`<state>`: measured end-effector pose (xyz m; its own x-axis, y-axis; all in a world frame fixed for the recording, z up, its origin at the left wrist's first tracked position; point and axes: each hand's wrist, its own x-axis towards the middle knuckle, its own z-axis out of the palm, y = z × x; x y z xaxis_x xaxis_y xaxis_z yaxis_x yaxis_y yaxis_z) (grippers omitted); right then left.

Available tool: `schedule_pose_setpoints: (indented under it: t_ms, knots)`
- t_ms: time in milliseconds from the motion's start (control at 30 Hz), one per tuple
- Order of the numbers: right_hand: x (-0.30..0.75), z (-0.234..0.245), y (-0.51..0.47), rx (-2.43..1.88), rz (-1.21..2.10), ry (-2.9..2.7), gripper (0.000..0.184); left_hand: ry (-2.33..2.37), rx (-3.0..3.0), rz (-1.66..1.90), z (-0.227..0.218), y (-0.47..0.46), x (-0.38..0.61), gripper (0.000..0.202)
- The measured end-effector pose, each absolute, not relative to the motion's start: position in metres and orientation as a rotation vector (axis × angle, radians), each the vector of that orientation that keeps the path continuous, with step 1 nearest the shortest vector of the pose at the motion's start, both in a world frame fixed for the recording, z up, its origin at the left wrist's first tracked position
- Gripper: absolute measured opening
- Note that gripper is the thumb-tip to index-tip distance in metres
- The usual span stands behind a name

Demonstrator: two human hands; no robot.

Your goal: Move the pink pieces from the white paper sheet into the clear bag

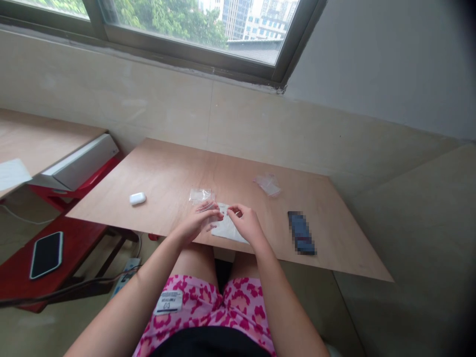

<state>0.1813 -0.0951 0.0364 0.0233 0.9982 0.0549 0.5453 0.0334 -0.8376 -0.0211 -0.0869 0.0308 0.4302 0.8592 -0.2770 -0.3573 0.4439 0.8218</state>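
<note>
Both my hands meet over the near edge of a plywood table (163, 168). My left hand (199, 223) has its fingers pinched on a small clear plastic bag (208, 207). My right hand (245, 223) is closed in a pinch just beside it, on something too small to make out. Under the hands lies a flat white packet (225, 229). Another small clear bag (200, 195) lies just beyond my left hand.
A white earbud case (137, 199) sits at the table's left. A crumpled clear bag (268, 184) lies further back, and a dark blue blurred object (301, 232) to the right. A phone (46, 254) rests on a red bench at the left, beside a white box (80, 161).
</note>
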Motion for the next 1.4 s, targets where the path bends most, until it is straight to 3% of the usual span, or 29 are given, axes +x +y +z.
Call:
schedule_pose_setpoints:
  t_ms: [167,333,700,1400]
  knots:
    - [0.196,-0.018,-0.087,-1.828,0.638,-1.630,0.015,0.744,0.658,0.864,0.034,-0.086,-0.023,0.031]
    - [0.199,-0.042,-0.083,-1.753,0.461,-1.760,0.023,0.726,0.633,0.879,0.032,-0.085,-0.023,0.030]
    - [0.193,-0.046,-0.087,-1.727,0.434,-1.889,0.029,0.746,0.610,0.869,0.028,-0.083,-0.023,0.035]
    - [0.188,-0.042,-0.084,-1.806,0.411,-1.880,0.016,0.806,0.671,0.856,0.033,-0.085,-0.020,0.035]
